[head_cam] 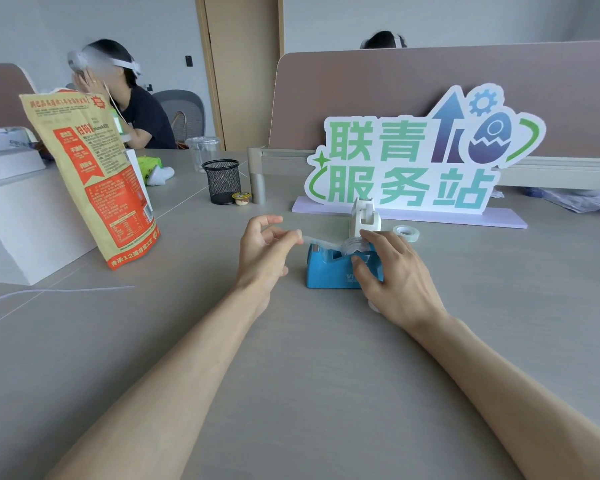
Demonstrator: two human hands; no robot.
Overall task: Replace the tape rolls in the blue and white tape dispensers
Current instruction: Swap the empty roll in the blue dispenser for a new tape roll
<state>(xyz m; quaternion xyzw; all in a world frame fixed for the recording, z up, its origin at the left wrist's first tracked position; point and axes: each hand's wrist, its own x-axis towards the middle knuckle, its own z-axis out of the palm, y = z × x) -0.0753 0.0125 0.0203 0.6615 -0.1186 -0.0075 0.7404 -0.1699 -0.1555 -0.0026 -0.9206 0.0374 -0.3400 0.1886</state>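
Observation:
The blue tape dispenser [329,270] sits on the grey table [291,375] with a clear tape roll [355,245] seated in it. My right hand [395,275] rests on the dispenser's right side, fingers over the roll. My left hand [264,251] pinches the free end of the tape strip [317,241], stretched from the roll across the cutter end. Just behind stands the white tape dispenser [364,218], turned on end. A loose clear tape roll [406,232] lies flat to its right.
A standing sign [413,161] on a lilac base is behind the dispensers. A black mesh pen cup [221,181], a small snack cup [241,198], a printed pouch [97,181] and white boxes [32,233] are at left. A person sits far left.

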